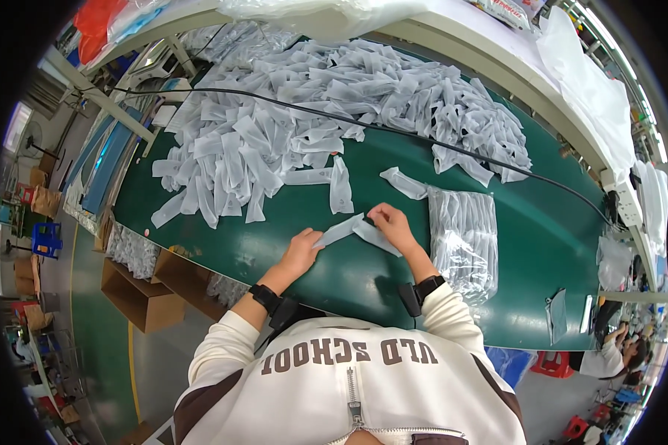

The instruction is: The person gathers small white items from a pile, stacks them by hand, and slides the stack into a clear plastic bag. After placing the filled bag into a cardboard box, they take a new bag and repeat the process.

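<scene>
Over the green table (334, 278), my left hand (302, 251) grips the near end of a narrow, frosted plastic pouch (339, 231). My right hand (393, 225) has its fingers pinched together at the pouch's far end. A second frosted pouch (377, 236) slants below the right fingers; whether they touch it I cannot tell. Just beyond my hands, a single pouch (340, 185) lies apart from the large heap of similar pouches (312, 96). Another loose pouch (404, 183) rests beside the clear bag (464, 241) packed with a row of pouches, right of my right hand.
A black cable (393, 133) hangs across the table in front of the heap. Overhead, a white shelf frame (490, 48) spans the far side. An open cardboard box (142, 297) stands below the left edge. A small grey pouch (557, 315) lies at the right end.
</scene>
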Demonstrator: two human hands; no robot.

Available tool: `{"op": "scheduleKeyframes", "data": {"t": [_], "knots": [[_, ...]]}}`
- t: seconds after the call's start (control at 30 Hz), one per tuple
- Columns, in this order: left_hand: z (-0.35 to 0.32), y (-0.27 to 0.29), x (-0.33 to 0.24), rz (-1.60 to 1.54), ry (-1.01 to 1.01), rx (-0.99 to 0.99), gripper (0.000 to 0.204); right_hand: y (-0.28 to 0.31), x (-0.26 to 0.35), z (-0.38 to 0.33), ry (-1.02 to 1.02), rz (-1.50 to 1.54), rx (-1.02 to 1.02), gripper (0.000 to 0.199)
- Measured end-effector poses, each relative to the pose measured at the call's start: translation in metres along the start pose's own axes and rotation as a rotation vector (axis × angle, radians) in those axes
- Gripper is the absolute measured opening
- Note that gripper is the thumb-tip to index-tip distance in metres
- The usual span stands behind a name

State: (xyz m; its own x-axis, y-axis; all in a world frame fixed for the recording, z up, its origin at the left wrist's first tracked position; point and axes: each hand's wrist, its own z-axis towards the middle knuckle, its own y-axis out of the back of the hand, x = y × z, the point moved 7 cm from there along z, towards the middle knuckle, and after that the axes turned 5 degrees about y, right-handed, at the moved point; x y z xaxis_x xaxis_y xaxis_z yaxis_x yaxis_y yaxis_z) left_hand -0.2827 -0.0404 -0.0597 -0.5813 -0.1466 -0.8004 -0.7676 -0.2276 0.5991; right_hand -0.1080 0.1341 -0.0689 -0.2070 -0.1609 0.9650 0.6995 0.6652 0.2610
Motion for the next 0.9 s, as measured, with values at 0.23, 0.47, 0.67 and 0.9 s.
{"op": "scheduleKeyframes", "data": {"t": [0.23, 0.47, 0.67, 0.9], "knots": [[-0.007, 0.024, -0.010, 0.073, -0.116, -0.010, 0.010, 0.026, 0.028, -0.019, 0.042, -0.094, -0.242, 0.014], [-0.022, 0.027, 0.029, 0.107, 0.107, 0.049, 0.014, -0.056, 0.091, -0.074, 0.636, -0.904, -0.040, 0.016], [-0.028, 0.045, 0.005, 0.256, -0.032, -0.099, 0.024, -0.052, 0.039, -0.059, 0.456, -0.711, -0.030, 0.015], [0.000, 0.008, -0.014, 0.398, -0.043, -0.048, 0.035, -0.030, 0.035, -0.039, 0.155, -0.465, -0.038, 0.016]]}}
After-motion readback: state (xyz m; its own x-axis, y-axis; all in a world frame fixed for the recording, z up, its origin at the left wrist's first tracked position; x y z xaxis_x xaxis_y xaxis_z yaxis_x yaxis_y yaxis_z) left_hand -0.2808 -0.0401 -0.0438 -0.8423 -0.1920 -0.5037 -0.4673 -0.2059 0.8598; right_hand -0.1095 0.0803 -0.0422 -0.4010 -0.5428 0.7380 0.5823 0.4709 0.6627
